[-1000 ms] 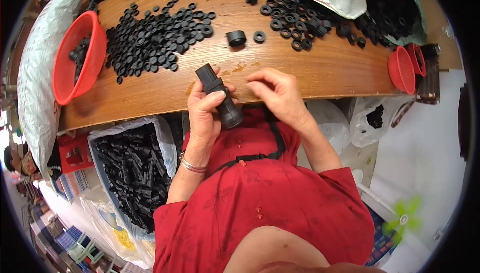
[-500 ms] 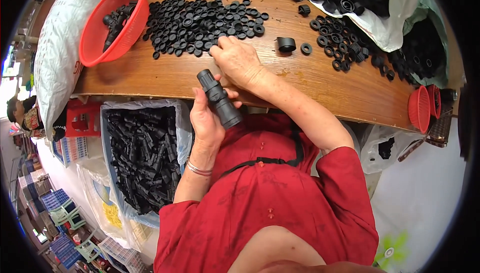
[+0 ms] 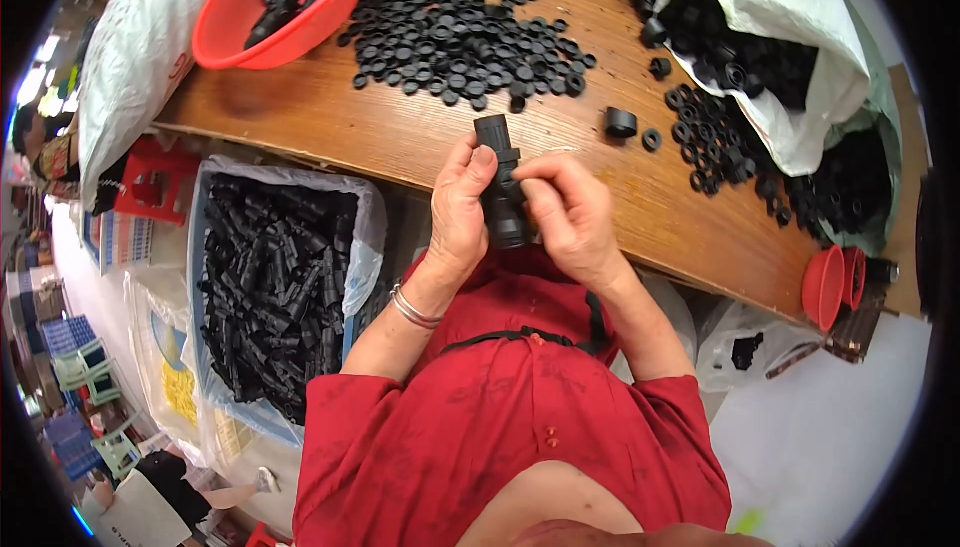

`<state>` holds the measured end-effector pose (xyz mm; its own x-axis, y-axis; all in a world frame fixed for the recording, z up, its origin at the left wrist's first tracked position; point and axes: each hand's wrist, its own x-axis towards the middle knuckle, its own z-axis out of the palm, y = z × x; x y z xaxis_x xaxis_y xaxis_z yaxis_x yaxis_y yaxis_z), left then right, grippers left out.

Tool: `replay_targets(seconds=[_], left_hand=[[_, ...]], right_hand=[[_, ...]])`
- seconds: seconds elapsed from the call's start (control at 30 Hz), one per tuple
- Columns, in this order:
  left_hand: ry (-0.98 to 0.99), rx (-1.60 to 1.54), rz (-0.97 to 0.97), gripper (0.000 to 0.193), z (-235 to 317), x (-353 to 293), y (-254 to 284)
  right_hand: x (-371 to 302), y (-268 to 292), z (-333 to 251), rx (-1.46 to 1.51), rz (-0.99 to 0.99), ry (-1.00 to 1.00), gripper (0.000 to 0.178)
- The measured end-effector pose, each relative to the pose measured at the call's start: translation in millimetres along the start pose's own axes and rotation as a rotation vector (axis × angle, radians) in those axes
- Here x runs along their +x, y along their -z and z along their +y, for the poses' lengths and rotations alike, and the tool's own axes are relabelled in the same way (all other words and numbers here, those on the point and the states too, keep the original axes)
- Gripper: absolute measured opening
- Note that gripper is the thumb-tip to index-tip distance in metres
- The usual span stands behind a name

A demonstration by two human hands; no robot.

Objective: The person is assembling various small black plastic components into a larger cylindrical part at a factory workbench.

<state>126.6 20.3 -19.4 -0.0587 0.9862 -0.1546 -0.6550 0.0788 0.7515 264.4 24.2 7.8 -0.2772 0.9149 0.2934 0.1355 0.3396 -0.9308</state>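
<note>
My left hand (image 3: 459, 209) is wrapped round a black scope-shaped plastic tube (image 3: 508, 219), which stands nearly lengthwise in front of me at the table's near edge. Against the tube's right side, at its narrower middle, my right hand (image 3: 572, 219) presses pinched fingertips. Whatever those fingertips hold, if anything, is too small or hidden to make out. Beyond my hands a broad pile of small round black caps (image 3: 470, 52) is spread over the wooden table (image 3: 400, 142).
A red basin (image 3: 240, 52) with black parts stands far left beside a white sack (image 3: 135, 77). Black rings (image 3: 690, 137) and a short black cylinder (image 3: 620, 124) lie right, near an open sack (image 3: 840, 77). Below left, a lined blue bin (image 3: 197, 287) holds many black tubes.
My right hand has come back from the caps to the tube's side. The tube has shifted right and stands more upright in my left hand. The whole view has shifted.
</note>
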Motion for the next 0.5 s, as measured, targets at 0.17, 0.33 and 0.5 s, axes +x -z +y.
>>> replay_targets(seconds=[0.17, 0.33, 0.5], left_hand=[[0.021, 0.114, -0.089, 0.039, 2, -4, -15], [-0.073, 0.346, -0.135, 0.043, -3, -12, -25], [-0.179, 0.612, -0.18, 0.074, -5, -21, -33]], right_hand=[[-12, 3, 0, -0.113, 0.158, 0.107, 0.01], [-25, 8, -1, 0.043, 0.231, -0.119, 0.007], [-28, 16, -3, -0.101, 0.281, 0.068, 0.009]])
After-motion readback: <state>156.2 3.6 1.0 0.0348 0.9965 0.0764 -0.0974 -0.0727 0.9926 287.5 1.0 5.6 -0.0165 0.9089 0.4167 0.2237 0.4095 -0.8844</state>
